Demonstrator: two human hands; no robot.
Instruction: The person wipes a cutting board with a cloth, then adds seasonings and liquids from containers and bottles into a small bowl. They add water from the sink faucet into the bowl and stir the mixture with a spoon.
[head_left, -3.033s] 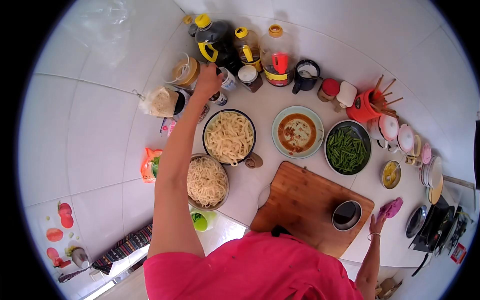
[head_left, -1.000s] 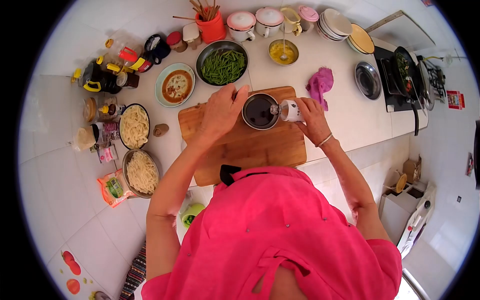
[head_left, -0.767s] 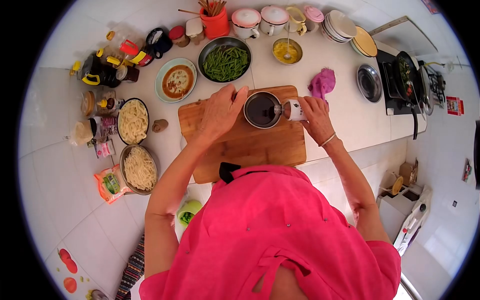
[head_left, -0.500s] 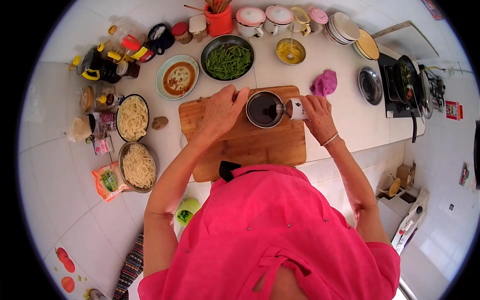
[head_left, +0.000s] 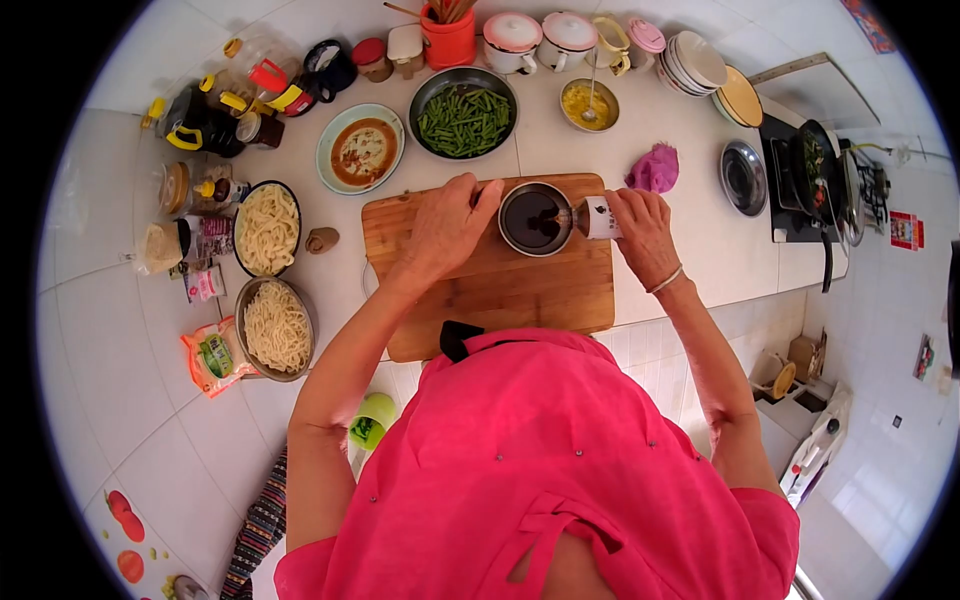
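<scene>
A small bottle with a white label (head_left: 600, 218) lies tipped in my right hand (head_left: 640, 232), whose fingers wrap round its base end. Its clear neck reaches over the rim of a metal bowl (head_left: 508, 243), and dark liquid (head_left: 530, 212) lies inside, with a darker streak below the bottle's mouth. On the bowl's left, my left hand (head_left: 447, 222) is closed, thumb toward the rim. A dark bit shows between thumb and forefinger, too small to name. Beneath the bowl is a wooden cutting board (head_left: 500, 295).
Behind the board stand a pan of green beans (head_left: 462, 122), a plate with brown sauce (head_left: 362, 155) and a bowl of beaten egg (head_left: 590, 104). Two bowls of noodles (head_left: 267, 228) are at left. A purple cloth (head_left: 654, 168) and a stove with a wok (head_left: 815, 170) are at right.
The view has shifted slightly, so the counter things sit a little further right. The streak of dark liquid under the bottle's mouth shows more clearly. Both hands keep nearly the same pose.
</scene>
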